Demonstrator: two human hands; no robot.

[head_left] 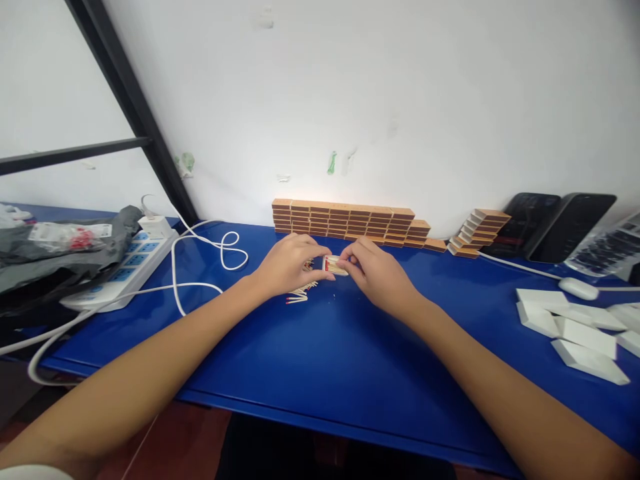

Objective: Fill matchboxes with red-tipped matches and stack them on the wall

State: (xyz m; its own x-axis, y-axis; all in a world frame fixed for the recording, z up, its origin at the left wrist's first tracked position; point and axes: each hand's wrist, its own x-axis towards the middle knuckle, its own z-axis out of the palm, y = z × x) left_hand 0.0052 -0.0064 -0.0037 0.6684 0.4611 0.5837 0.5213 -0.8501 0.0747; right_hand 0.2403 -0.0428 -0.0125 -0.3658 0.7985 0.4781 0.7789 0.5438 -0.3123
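My left hand pinches the left end of a small white matchbox tray between thumb and fingers. Red-tipped matches lie inside the tray. Over its right end my right hand has thumb and fingers pinched together at the matches; whether a match is between them is too small to make out. Loose matches lie in a heap on the blue table, partly hidden behind my left hand.
Matchboxes stand stacked in a row along the wall, with sleeves piled further right. White trays lie at the right. White cables, a power strip and grey plastic bags occupy the left. Two black phones lean at the back right.
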